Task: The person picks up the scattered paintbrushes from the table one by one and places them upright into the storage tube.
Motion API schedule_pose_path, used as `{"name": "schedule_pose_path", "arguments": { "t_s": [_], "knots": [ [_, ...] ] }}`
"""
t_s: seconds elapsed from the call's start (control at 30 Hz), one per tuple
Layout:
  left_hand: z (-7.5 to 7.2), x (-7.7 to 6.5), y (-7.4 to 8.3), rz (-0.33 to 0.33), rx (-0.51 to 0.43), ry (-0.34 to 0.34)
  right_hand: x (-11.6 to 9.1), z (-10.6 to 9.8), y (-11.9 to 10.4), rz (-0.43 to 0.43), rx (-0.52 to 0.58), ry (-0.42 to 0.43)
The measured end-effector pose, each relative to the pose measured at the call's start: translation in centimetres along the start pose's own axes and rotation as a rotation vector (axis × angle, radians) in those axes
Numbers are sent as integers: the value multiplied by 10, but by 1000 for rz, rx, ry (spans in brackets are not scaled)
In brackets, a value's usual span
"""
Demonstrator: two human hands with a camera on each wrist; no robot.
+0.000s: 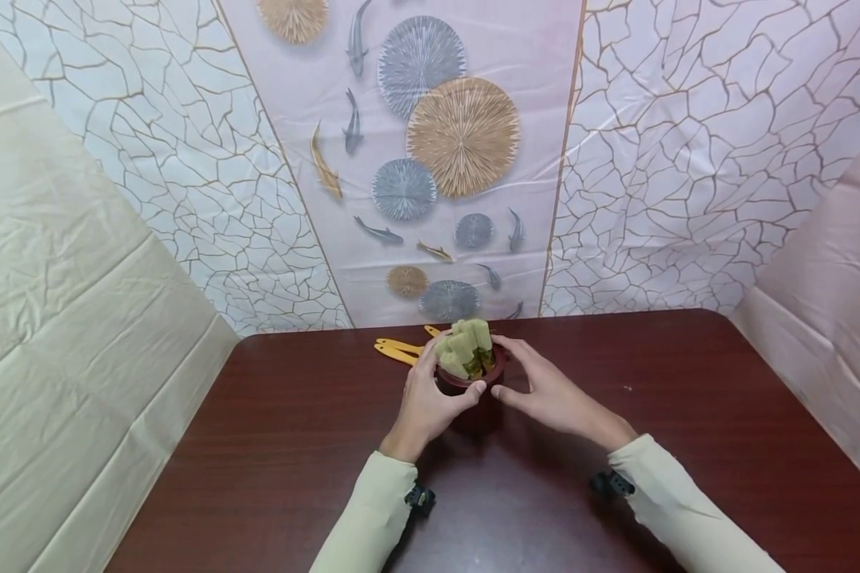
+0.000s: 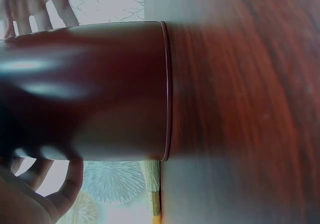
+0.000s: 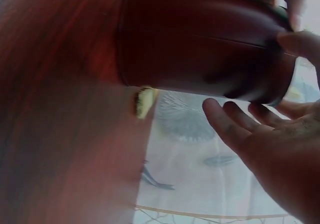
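A dark brown cylindrical container (image 1: 450,382) stands upright on the table, also filling much of the left wrist view (image 2: 100,89) and right wrist view (image 3: 190,39). Several paintbrushes (image 1: 464,346) stand in it, pale bristles up, with yellowish metal bands below. My left hand (image 1: 428,402) holds the container's left side near the top, thumb in front and fingers behind. On the opposite side, my right hand (image 1: 548,390) curves round the upper wall and rim, some lower fingertips looking slightly off the wall in its wrist view. The brushes' lower parts are hidden inside.
Yellow-handled brushes (image 1: 396,350) lie on the table behind and left of the container. One shows pale bristles (image 2: 151,174) in the left wrist view. The dark wooden table (image 1: 294,438) meets a patterned cloth backdrop (image 1: 279,199) at its far edge.
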State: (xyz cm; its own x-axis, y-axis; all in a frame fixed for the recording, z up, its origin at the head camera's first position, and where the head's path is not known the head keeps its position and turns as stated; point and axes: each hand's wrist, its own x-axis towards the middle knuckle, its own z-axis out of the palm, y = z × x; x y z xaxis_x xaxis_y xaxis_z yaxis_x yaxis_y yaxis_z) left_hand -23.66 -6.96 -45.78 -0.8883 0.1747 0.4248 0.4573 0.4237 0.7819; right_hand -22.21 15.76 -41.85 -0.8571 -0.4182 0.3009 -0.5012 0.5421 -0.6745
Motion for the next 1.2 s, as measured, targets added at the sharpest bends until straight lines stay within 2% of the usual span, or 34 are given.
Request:
{"name": "schedule_pose_path", "arguments": {
  "t_s": [0.13,0.23,0.37,0.47,0.63,0.73,0.87,0.97,1.07,1.2],
  "knots": [
    [-3,-2,3,-60,8,-57,2,10,2,4,50,6],
    [-3,-4,8,-111,-4,-138,2,15,3,8,76,25],
    [0,-4,13,-92,-55,-255,-2,17,6,43,85,58],
    [3,-4,15,-64,-93,-301,-5,15,9,74,84,78],
    [10,-8,19,-127,-168,-305,-7,9,11,118,70,111],
    [15,-7,23,-142,-193,-296,-7,4,13,149,53,151],
    [17,-3,28,-128,-111,-294,-9,-4,16,167,25,206],
    [13,0,27,-110,-29,-330,-12,-7,18,181,1,224],
    [3,6,23,-82,3,-358,-15,-8,19,199,-16,228],
    [-17,26,11,-65,32,-301,-13,-8,19,203,-34,265]
  ]
}}
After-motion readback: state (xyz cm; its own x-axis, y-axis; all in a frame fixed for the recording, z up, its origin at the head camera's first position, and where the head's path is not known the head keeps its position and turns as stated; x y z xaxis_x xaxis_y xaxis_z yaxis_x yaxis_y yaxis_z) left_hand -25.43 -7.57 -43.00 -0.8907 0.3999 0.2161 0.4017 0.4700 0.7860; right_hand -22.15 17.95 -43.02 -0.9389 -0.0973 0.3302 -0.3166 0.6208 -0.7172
